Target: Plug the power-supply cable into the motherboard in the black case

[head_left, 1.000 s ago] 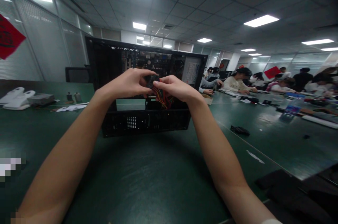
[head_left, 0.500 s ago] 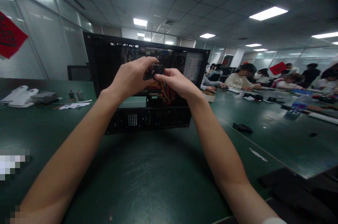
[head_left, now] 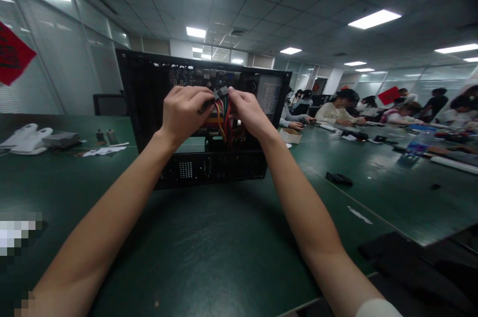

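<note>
An open black computer case (head_left: 149, 88) stands on the dark green table (head_left: 209, 252) in front of me, its circuit board facing me. My left hand (head_left: 184, 113) is closed in a pinch on a black cable connector (head_left: 221, 91) held up before the case. My right hand (head_left: 248, 113) pinches the same connector from the right. A bundle of red, yellow and orange wires (head_left: 224, 120) hangs from the connector down into the case.
White devices (head_left: 24, 138), small cylinders (head_left: 104, 136) and paper scraps lie at the far left. A small black part (head_left: 338, 178) lies to the right. Several people sit at work along the table at the right, with a box (head_left: 289, 135) near them.
Both hands have lifted the connector and its wires from the case's middle up to near its top edge. The wires now hang stretched below my fingers.
</note>
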Demonstrator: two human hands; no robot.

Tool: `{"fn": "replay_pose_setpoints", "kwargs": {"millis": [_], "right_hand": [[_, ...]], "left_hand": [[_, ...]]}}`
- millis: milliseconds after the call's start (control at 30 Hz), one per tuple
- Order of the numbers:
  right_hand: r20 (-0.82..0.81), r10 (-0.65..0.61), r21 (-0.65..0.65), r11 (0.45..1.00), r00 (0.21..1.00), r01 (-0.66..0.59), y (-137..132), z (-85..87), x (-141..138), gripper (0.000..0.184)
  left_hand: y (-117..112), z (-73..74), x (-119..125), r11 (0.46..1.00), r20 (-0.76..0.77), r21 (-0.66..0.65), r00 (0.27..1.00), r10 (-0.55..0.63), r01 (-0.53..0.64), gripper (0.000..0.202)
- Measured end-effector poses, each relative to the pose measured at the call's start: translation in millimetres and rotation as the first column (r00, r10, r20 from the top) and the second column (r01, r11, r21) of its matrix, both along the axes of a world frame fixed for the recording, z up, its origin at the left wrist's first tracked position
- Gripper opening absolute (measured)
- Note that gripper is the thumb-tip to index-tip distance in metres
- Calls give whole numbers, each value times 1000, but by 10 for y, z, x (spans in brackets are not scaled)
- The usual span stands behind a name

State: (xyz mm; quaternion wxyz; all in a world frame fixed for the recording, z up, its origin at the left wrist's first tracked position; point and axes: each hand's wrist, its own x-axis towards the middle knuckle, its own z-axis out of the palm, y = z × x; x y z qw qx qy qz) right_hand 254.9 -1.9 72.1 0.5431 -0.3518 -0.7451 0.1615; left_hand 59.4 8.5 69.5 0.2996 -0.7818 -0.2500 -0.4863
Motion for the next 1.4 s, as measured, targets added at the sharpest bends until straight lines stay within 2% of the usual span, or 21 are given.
{"fn": "replay_pose_setpoints", "kwargs": {"millis": [67,133,200,233,367,500,600,700,767,1067,1267,1400], "right_hand": [[93,-190,198,966,977,169,17,-27,37,41],[198,-394,414,864,898,287,15,-75,67,38],[317,-529,559,775,787,295,15,-141,75,41],[371,-568,594,753,735,282,24,-177,70,41],[531,-624,579,761,574,292,140,-332,16,38],[647,-600,450,799,472,398,350,-512,46,34],[710,-519,332,843,475,424,529,-654,149,29],[714,-440,250,887,545,388,673,-752,238,26],[704,-416,217,898,576,383,725,-781,262,25],[719,-360,163,919,595,360,685,-776,221,25],[776,-364,191,914,515,359,669,-759,197,23],[775,-389,235,909,498,345,678,-765,177,22]], "left_hand": [[20,-4,-12,1000,7,-13,1000,16,-16,23],[43,-17,-18,999,3,-37,999,35,-35,26],[78,-45,-16,996,-11,-70,998,55,-56,28],[104,-67,-12,993,-20,-93,998,65,-67,28],[280,-206,26,960,-83,-254,991,104,-122,27],[519,-366,69,874,-180,-455,979,95,-169,27],[672,-425,95,827,-335,-495,937,99,-265,30],[772,-427,131,793,-501,-468,857,125,-389,29],[807,-425,161,775,-566,-454,814,130,-440,29],[834,-523,211,774,-558,-451,817,145,-445,30],[838,-518,267,737,-585,-430,783,213,-521,30],[870,-533,288,720,-572,-447,789,226,-530,30]]}}
